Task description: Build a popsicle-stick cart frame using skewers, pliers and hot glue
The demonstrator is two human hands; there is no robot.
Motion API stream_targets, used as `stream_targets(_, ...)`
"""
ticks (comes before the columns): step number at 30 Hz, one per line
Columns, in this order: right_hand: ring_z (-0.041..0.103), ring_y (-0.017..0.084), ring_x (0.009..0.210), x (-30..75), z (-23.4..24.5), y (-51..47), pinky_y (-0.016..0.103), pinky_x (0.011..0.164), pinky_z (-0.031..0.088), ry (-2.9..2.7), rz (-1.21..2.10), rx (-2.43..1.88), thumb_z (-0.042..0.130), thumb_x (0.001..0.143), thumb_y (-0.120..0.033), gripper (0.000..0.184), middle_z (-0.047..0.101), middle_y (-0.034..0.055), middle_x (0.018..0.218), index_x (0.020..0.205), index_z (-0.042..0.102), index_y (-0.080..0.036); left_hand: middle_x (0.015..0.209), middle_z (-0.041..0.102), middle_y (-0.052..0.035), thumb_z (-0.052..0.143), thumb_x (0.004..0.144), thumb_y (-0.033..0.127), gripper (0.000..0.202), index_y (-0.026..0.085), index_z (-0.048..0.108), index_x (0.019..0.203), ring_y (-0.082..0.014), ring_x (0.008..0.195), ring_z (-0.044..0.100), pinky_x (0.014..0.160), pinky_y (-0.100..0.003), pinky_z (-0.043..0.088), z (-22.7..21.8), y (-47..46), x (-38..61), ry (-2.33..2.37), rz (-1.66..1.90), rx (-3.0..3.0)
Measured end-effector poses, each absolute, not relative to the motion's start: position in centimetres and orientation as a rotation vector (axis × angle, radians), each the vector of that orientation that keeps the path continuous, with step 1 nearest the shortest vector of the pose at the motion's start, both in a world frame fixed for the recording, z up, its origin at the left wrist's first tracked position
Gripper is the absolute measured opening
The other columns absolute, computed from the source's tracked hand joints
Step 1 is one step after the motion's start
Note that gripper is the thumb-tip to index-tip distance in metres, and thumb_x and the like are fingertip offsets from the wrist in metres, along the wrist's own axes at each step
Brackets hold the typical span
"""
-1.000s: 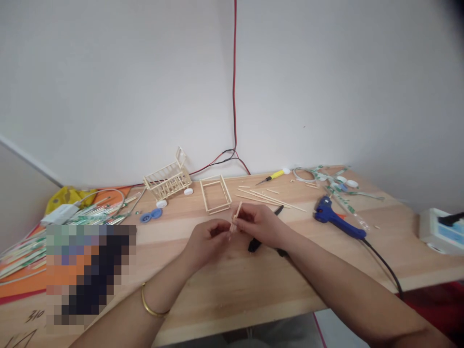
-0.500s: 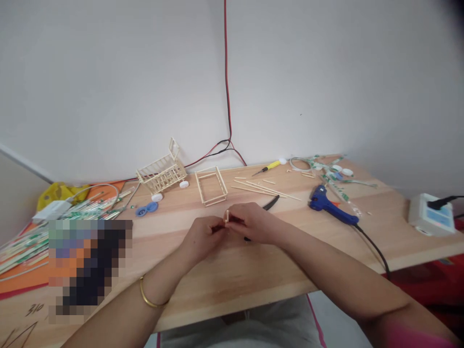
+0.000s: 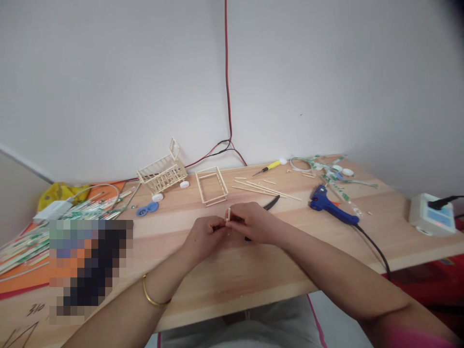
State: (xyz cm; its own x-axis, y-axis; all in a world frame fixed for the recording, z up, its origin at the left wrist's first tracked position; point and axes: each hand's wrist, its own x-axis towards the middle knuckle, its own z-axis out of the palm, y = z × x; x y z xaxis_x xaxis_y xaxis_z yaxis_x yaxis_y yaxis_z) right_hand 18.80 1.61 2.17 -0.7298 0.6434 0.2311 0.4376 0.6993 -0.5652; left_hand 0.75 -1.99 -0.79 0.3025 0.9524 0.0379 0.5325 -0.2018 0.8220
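Fingertips of my left hand [image 3: 207,237] and my right hand [image 3: 252,223] meet over the near middle of the wooden table [image 3: 232,275]. Between them is a short pale wooden stick [image 3: 229,214], standing roughly upright. Both hands are closed in a pinch around its lower end, where the fingers hide part of it. A dark curved tool handle [image 3: 272,202] shows from behind and under my right hand. Just beyond my hands stands a small rectangular frame of sticks [image 3: 212,200]. Farther left is a cart-like stick model [image 3: 161,176] with white caps [image 3: 157,197] as wheels.
Loose sticks [image 3: 266,188] lie beyond my right hand, near a yellow-handled screwdriver [image 3: 271,166]. To the right are a blue glue gun [image 3: 328,205] with its cord and a white power box [image 3: 431,215]. Wrapped sticks [image 3: 25,249] and blue caps [image 3: 147,209] are at left.
Slightly more of the short stick shows upright between my fingertips. Both hands stay in nearly the same place.
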Motion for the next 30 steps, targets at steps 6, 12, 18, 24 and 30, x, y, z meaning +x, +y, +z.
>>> stream_targets(6,0.057,0.014,0.069,19.03,2.27,1.56,0.023,0.062,0.036,-2.561,0.669,-0.828,0.055,0.085,-0.021,0.008,0.065,0.0036,0.077,0.082,0.061,-0.016,0.065,0.066,0.0010,0.053,0.078,0.024,0.020,0.015,0.069,0.071,-0.0129,0.064,0.056,0.058,-0.020,0.036,-0.48,-2.18,0.86,1.350,0.710,1.881)
stream_targets(12,0.058,0.015,0.069,18.94,2.23,1.36,0.023,0.062,0.036,-2.570,0.660,-0.834,0.054,0.085,-0.022,0.010,0.066,0.0034,0.075,0.082,0.061,-0.016,0.066,0.067,0.0009,0.054,0.075,0.020,0.017,0.015,0.069,0.069,-0.0139,0.065,0.057,0.057,-0.020,0.036,-0.44,-2.36,1.15,1.358,0.679,1.847)
stream_targets(18,0.058,0.014,0.069,18.91,2.14,1.40,0.023,0.063,0.037,-2.527,0.692,-0.838,0.055,0.083,-0.020,0.008,0.066,0.0027,0.075,0.081,0.062,-0.016,0.071,0.068,-0.0013,0.055,0.074,0.017,0.014,0.015,0.069,0.071,-0.0157,0.069,0.060,0.063,-0.023,0.042,-0.69,-2.35,1.02,1.338,0.715,1.865)
stream_targets(24,0.056,0.012,0.065,19.09,2.39,1.51,0.022,0.061,0.037,-2.401,0.807,-0.894,0.055,0.082,-0.020,0.009,0.064,0.0008,0.072,0.079,0.063,-0.016,0.100,0.069,-0.0048,0.055,0.078,0.020,0.022,0.017,0.068,0.095,-0.0187,0.095,0.061,0.084,-0.027,0.045,-0.34,-2.65,1.16,1.127,0.918,1.709)
stream_targets(30,0.057,0.012,0.062,18.95,2.81,1.07,0.021,0.056,0.039,-2.266,1.029,-0.971,0.055,0.081,-0.023,0.010,0.064,-0.0003,0.068,0.077,0.061,-0.017,0.083,0.069,-0.0031,0.049,0.083,0.027,0.021,0.016,0.067,0.085,-0.0162,0.081,0.061,0.075,-0.025,0.045,-0.08,-3.01,1.58,1.186,0.894,1.635)
